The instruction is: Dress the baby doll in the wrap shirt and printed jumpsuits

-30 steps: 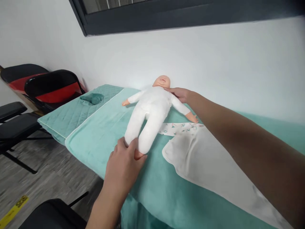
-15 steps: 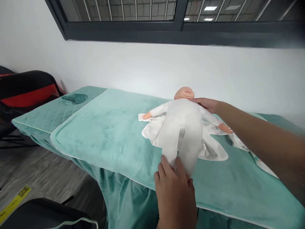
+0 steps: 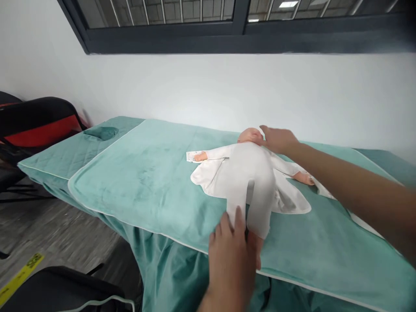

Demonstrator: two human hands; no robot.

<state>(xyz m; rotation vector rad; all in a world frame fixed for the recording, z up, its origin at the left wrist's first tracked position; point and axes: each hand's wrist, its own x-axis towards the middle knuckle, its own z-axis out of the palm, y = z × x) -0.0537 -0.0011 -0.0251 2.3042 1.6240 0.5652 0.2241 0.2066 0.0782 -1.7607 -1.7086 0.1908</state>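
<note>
A baby doll (image 3: 251, 167) in white clothing lies on its back on the green bed, head toward the wall and arms stretched out to both sides. My left hand (image 3: 231, 255) is closed over the lower end of one white-covered leg near the bed's front edge; the foot there is hidden. Beside it the doll's other bare foot (image 3: 255, 247) shows. My right hand (image 3: 279, 139) cups the side of the doll's head (image 3: 250, 135), with some fingers hidden. Under the doll, a white garment (image 3: 208, 180) is spread out on both sides.
A green cover (image 3: 146, 173) with pale piping spans the bed, with a face hole (image 3: 101, 133) at its left end. Behind stands a white wall under a dark window frame (image 3: 162, 39). Black-and-red chairs (image 3: 42, 125) are at the left; a black seat (image 3: 61, 290) is at lower left.
The doll's head has come lower in view and tipped back. My right hand has moved from under the chin to the side of the head. My left hand has shifted slightly left, uncovering one foot.
</note>
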